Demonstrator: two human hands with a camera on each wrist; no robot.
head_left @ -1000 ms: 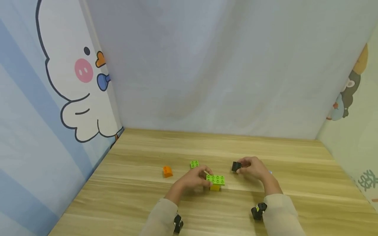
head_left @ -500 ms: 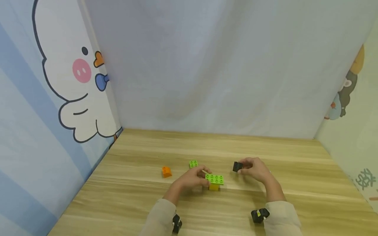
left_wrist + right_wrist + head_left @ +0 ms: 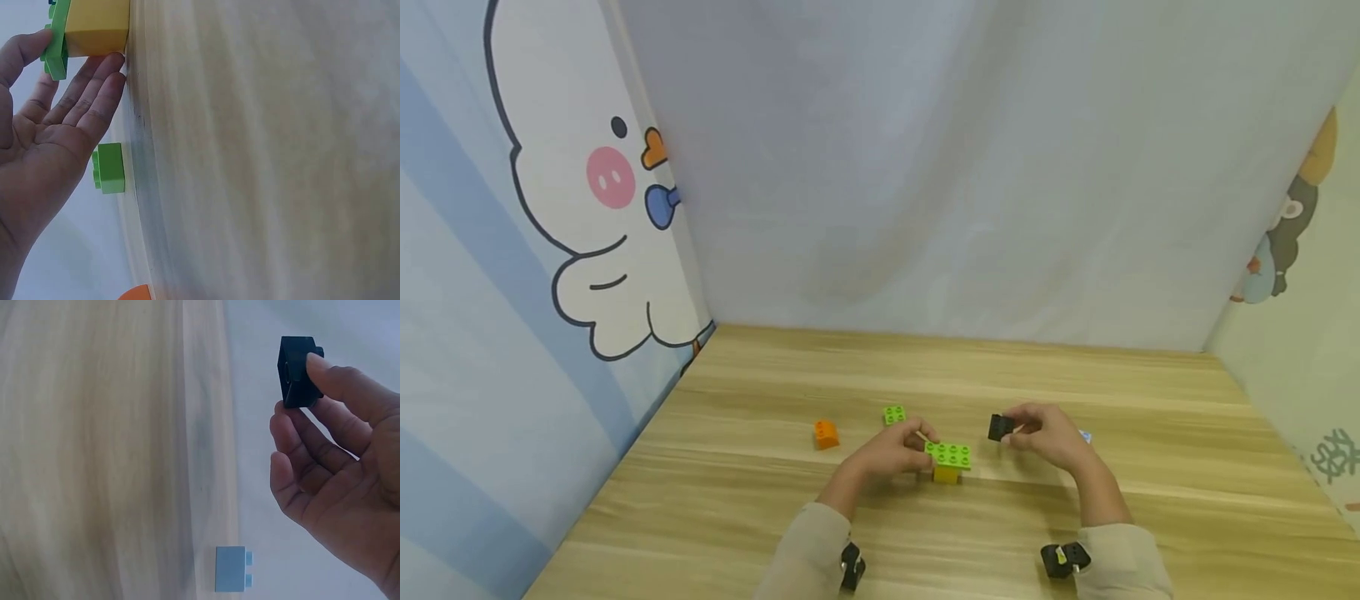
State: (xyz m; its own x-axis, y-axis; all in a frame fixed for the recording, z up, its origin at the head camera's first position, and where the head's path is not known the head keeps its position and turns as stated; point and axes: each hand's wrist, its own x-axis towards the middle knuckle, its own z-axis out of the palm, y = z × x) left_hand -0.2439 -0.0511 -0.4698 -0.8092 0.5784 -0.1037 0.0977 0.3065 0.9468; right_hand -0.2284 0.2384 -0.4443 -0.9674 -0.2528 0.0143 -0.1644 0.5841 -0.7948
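A flat bright green building plate (image 3: 955, 456) with studs tops a yellow brick (image 3: 946, 476) on the wooden table. My left hand (image 3: 886, 454) holds this stack by its left end. In the left wrist view, the thumb presses the green plate (image 3: 57, 47) while the fingertips meet the yellow brick (image 3: 97, 28). To the right, my right hand (image 3: 1051, 435) pinches a small black brick (image 3: 998, 427) between thumb and fingers, above the table. The right wrist view shows the black brick (image 3: 300, 372) with its hollow side facing left, studs toward the palm.
Behind the left hand lies a small green brick (image 3: 894, 415). Farther left is an orange brick (image 3: 826, 434) with a curved side. A light blue brick (image 3: 1086, 437) is partly hidden behind the right hand. A grey curtain (image 3: 955, 183) hangs behind the table (image 3: 760, 500).
My right hand and wrist have shifted slightly toward me, with the black brick still pinched. More of the light blue brick shows than half a second ago. The left hand stays at the stack.
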